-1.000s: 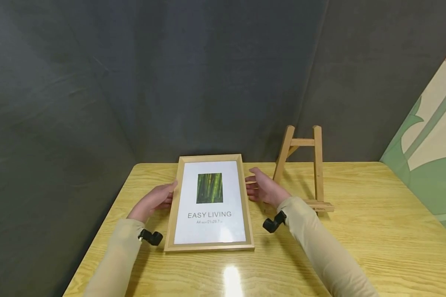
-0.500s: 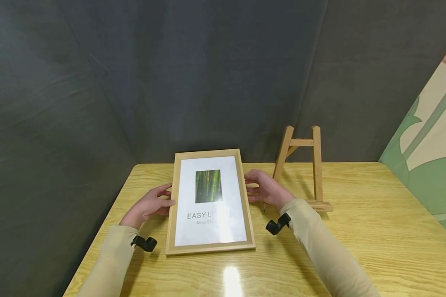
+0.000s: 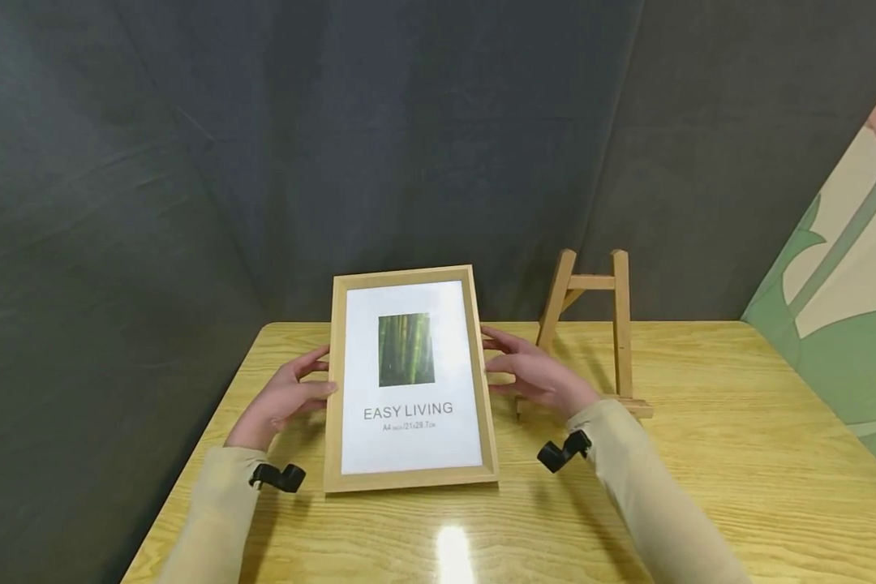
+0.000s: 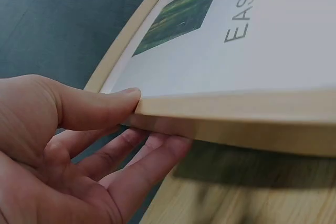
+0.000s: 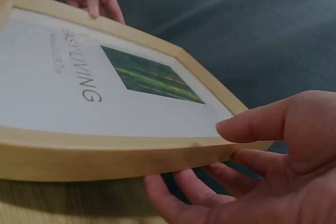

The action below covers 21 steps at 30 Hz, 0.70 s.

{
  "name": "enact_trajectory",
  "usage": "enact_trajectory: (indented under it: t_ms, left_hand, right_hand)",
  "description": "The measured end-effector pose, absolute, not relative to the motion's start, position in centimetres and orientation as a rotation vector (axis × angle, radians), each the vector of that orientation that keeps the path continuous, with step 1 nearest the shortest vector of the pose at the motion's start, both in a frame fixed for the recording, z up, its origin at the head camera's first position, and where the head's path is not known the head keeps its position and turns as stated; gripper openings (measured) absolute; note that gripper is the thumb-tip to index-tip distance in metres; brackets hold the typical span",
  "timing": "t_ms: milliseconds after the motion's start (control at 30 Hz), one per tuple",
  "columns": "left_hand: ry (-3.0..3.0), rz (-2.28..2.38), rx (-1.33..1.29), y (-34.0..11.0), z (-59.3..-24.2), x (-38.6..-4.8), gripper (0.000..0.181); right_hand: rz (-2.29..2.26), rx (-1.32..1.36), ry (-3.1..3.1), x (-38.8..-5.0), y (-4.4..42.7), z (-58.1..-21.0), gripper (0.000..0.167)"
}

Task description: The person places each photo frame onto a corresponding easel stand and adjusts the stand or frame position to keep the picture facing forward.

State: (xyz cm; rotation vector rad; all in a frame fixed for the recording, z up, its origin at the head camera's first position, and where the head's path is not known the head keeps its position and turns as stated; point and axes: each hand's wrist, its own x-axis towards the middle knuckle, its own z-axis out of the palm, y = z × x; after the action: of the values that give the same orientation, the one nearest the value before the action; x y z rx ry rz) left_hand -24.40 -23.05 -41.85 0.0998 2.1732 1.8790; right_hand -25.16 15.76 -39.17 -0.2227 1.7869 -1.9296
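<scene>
The frame point(image 3: 409, 480) was of pale, honey-toned wood and bordered a white sheet point(image 3: 409, 450), whose printed panel point(image 3: 405, 349) carried lengthwise streaks of dark green and yellow-green; the lettering point(image 3: 419, 410) was grey. The easel point(image 3: 623, 332) was a browner tan. The desk point(image 3: 737, 405) displayed a yellow, streaked wood-grain pattern. The backdrop point(image 3: 423, 162) was dark blue-grey, whereas the mural point(image 3: 847, 332) combined green leaf shapes, cream and pink. Sleeves point(image 3: 650, 487) were beige; the wrist devices point(image 3: 555, 456), black.

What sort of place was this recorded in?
Probably a staged indoor recording corner: a glossy yellow wood-grain table, a dark grey fabric-like backdrop behind it, and a green-and-cream floral wall.
</scene>
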Motion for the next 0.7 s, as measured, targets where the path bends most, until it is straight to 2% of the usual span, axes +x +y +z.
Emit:
enact_trajectory:
  t_ms: [300, 700]
  left_hand:
    - [2.183, 1.933, 0.141, -22.5, -40.7, -24.1, 0.075]
    - [2.219, 1.985, 0.128, -22.0, -40.4, -24.2, 0.071]
  right_hand:
    - [-1.929, -0.356, 1.847, -24.4, 16.4, -38.6, 0.07]
    - [-2.036, -0.37, 1.726, -23.7, 17.1, -38.2, 0.066]
